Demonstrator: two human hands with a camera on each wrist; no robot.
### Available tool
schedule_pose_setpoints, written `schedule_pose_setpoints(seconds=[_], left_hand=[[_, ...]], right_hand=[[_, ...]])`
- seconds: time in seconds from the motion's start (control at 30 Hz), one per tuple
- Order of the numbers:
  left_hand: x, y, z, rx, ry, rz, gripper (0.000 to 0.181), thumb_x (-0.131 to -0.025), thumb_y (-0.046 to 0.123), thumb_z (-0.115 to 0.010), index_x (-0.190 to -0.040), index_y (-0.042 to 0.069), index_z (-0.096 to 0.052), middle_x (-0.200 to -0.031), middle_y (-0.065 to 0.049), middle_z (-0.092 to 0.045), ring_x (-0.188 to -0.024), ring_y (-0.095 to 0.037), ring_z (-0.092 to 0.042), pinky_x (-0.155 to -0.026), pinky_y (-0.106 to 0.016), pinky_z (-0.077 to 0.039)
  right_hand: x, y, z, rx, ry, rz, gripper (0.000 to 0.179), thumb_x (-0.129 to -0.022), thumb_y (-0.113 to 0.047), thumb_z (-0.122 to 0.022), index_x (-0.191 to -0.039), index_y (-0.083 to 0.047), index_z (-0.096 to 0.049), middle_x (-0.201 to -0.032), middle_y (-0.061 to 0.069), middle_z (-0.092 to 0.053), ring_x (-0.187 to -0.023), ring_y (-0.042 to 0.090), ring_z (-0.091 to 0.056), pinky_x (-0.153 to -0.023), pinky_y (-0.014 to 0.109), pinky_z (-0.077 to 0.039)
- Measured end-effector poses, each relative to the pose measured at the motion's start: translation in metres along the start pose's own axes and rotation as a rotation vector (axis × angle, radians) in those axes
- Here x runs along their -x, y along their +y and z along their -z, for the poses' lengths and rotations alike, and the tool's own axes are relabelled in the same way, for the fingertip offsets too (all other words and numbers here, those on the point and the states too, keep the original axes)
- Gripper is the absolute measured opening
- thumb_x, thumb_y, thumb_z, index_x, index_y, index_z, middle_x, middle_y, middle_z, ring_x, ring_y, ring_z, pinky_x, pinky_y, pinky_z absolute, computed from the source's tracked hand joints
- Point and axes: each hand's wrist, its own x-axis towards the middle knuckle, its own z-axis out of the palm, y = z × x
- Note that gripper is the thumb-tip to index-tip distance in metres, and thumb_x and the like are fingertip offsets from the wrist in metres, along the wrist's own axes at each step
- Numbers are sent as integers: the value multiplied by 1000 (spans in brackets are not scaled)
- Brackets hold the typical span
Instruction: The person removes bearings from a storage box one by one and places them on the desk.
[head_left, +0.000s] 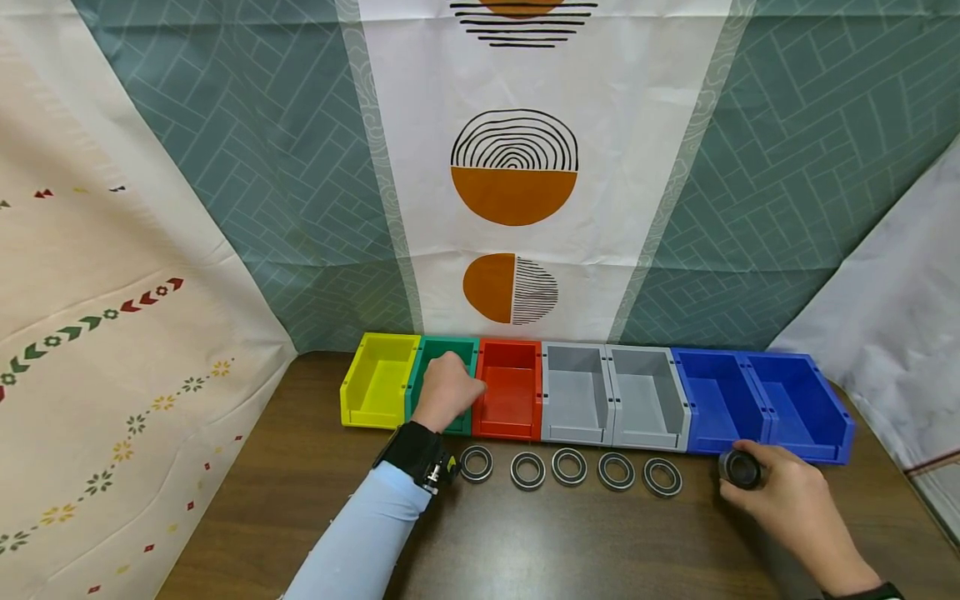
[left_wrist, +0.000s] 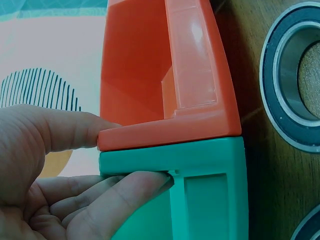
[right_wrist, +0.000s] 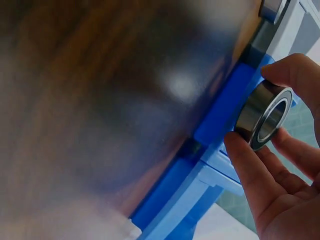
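My left hand (head_left: 447,390) is at the joint between the green bin (left_wrist: 212,157) and the red bin (left_wrist: 197,55). Its thumb lies on the red bin's side and its fingers reach into the green one, pinching the two adjoining walls. On the right, my right hand (head_left: 795,492) holds a ball bearing (right_wrist: 254,109) between thumb and fingertips, close in front of the blue bin (head_left: 720,400). The bearing's metal outer side and dark-sealed face show in the right wrist view.
Several ball bearings (head_left: 569,451) lie in a loose row on the wooden table (head_left: 562,542), in front of the bins. A yellow bin (head_left: 381,387), two grey bins (head_left: 577,435) and another blue bin (head_left: 813,448) complete the row. Patterned cloth (head_left: 322,167) hangs behind.
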Motion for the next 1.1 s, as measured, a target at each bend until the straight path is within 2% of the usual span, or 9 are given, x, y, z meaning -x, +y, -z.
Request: schedule_pose_setpoints(seconds=[0.3, 0.6, 0.93, 1.1], left_hand=[[-1, 0, 0, 1, -5, -3, 28, -77, 21, -66, -56, 10, -50, -47, -1, -38, -43, -24, -52, -39, -25, -37], [-1, 0, 0, 0, -9, -1, 27, -77, 21, -66, -57, 10, -51, -48, -2, -38, -44, -23, -51, -40, -25, -36], [0, 0, 0, -6, -13, 9, 28, -77, 21, -66, -57, 10, -51, -48, -1, -38, -44, -23, -51, -40, -25, -36], [0, 0, 0, 6, -18, 17, 27, -78, 21, -66, -58, 10, -52, -48, -2, -40, -44, -24, -52, -40, -25, -38]], right_hand=[[2, 2, -5, 13, -81, 8, 52, -52, -26, -85, -97, -6, -69, -83, 17, -68, -76, 34, -65, -62, 51, -48], [3, 4, -7, 20, -173, -22, 57, -56, -31, -84, -102, -1, -68, -90, 23, -69, -84, 39, -65, -67, 54, -48], [4, 3, -5, 5, -191, -22, 57, -59, -42, -83, -101, -7, -70, -81, 12, -71, -77, 32, -66, -62, 51, -48], [3, 3, -5, 14, -182, -10, 61, -60, -46, -82, -101, -3, -70, -86, 18, -70, -81, 37, -66, -64, 54, -47]])
